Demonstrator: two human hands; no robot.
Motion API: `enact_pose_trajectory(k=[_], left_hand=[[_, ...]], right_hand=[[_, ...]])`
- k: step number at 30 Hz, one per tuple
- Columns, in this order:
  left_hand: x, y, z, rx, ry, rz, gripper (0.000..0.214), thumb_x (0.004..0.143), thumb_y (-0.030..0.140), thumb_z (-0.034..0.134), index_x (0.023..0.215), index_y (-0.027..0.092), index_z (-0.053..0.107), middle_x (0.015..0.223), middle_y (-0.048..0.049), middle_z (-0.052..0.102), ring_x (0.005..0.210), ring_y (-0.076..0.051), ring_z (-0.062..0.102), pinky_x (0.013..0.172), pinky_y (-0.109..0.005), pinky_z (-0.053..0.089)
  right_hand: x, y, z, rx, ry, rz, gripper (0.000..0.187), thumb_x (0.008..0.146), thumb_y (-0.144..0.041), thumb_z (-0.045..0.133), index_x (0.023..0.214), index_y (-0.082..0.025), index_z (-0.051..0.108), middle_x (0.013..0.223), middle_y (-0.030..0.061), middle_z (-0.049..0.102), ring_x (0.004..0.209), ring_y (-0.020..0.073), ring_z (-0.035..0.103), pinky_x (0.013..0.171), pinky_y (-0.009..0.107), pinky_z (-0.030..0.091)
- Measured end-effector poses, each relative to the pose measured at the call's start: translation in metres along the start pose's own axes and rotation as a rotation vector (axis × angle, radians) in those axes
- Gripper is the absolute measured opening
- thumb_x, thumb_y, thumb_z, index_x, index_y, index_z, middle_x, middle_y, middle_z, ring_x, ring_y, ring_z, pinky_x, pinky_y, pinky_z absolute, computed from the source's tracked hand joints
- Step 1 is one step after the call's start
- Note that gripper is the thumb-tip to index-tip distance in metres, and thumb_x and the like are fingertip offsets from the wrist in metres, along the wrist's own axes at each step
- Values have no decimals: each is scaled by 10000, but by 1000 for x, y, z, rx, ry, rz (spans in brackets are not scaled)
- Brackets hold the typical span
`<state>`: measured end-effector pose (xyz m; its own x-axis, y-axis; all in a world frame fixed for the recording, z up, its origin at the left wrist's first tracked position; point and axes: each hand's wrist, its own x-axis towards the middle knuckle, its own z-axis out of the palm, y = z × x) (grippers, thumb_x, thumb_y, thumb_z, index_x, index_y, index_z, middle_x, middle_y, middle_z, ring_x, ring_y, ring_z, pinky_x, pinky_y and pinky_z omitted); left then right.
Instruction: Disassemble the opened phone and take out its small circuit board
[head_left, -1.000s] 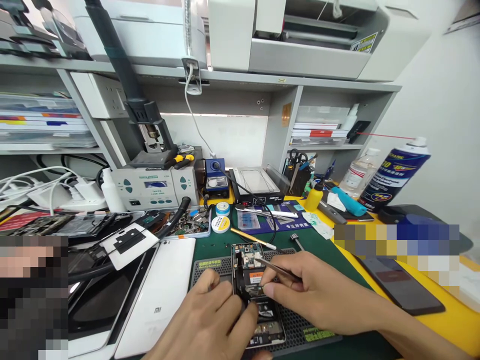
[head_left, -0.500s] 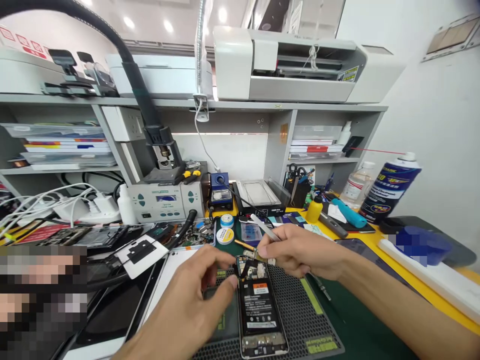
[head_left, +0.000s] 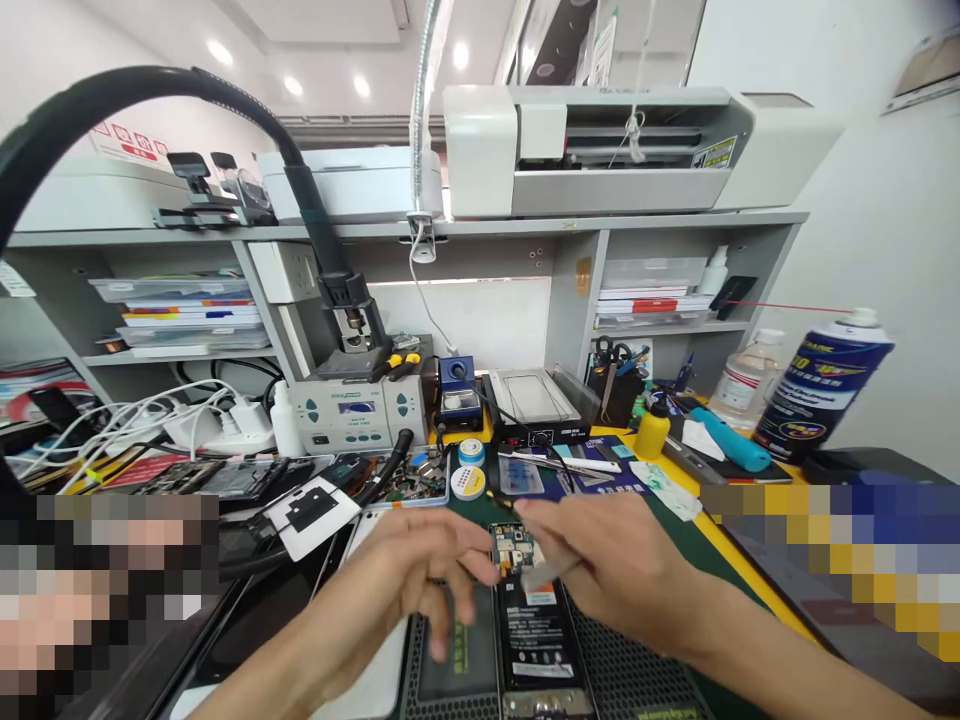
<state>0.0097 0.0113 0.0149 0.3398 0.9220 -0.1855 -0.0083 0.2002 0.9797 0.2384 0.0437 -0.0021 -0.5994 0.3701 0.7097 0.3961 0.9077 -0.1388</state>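
An opened smartphone (head_left: pixel 536 640) lies on a black repair mat (head_left: pixel 622 640), its battery and upper circuit board exposed. At its upper left edge is my left hand (head_left: pixel 420 560), fingers spread and fingertips by the board; nothing shows in its grasp. Over the upper right of the phone, my right hand (head_left: pixel 615 550) is closed around a flat metal pry tool (head_left: pixel 551 572), whose broad end points down across the top of the battery. A thin gold-tipped piece (head_left: pixel 499 499) sticks out beyond the right fingers; I cannot make out what it is.
Behind the phone stand round tins (head_left: pixel 469 482), a parts tray (head_left: pixel 412 478) and a hot air station (head_left: pixel 352 415). A spray can (head_left: pixel 825 385) and yellow bottle (head_left: pixel 653 430) are at right. Tablets and a white card (head_left: pixel 311 515) lie at left.
My right hand has turned over, and the pry tool's flat end now points down at the phone. My left fingers have spread apart. The camera view has shifted.
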Motion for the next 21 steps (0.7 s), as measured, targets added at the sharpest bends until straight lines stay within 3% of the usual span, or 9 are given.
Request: enact_pose_trajectory(k=[1,3,5,10,13,17,19,21], left_hand=[[0,-2,2,-74,-53,2,325,855,377,547,975,115,697,969,-154,729,735,-211,650,541,-320,535],[0,-6,9,-172,-119,12,394,893,439,539,939,93,721,932,-164,726,783,-207,671,669,-344,575],[1,-9,14,-216,-122,21,422,918,465,568,907,78,735,848,-149,719,748,-181,664,661,-299,562],[2,-17,17,-227,7,30,333,892,420,705,797,101,717,803,-80,702,671,-133,635,580,-235,536],[3,-22,15,-225,51,20,302,886,390,704,769,112,692,756,-62,698,611,-120,621,524,-221,513],[1,-23,10,-208,108,20,224,904,344,652,827,135,672,746,-61,724,582,-122,618,513,-229,508],[-1,-22,9,-184,130,36,231,902,359,662,831,139,669,750,-61,729,583,-122,615,524,-232,510],[-1,-21,8,-154,139,53,264,896,392,682,821,140,673,759,-63,731,589,-123,612,534,-236,512]], right_hand=[[-3,2,4,-66,13,-87,243,952,-73,490,1092,-80,688,643,19,638,527,149,509,510,297,342],[-7,3,10,-175,25,-212,267,960,-61,465,1109,-57,686,629,34,644,519,168,527,483,309,345],[-7,2,11,-248,14,-269,291,982,-75,432,1136,-54,678,623,31,637,504,177,527,459,318,352],[-8,-1,13,-288,-45,-279,276,995,-88,451,1161,-91,671,623,11,626,498,175,533,442,329,344],[-12,-3,16,-218,-39,-228,264,987,-108,476,1200,-122,632,642,2,651,509,165,563,462,315,376],[-12,-11,10,-116,40,-3,300,980,-197,531,1272,-125,531,690,-27,633,515,132,565,532,275,460],[-8,-15,2,-13,10,245,256,1000,-257,532,1229,-144,554,606,-96,439,455,108,427,471,244,395],[-3,-17,-5,300,-122,624,242,1008,-393,536,1117,-189,606,623,-104,281,502,111,322,474,229,332]])
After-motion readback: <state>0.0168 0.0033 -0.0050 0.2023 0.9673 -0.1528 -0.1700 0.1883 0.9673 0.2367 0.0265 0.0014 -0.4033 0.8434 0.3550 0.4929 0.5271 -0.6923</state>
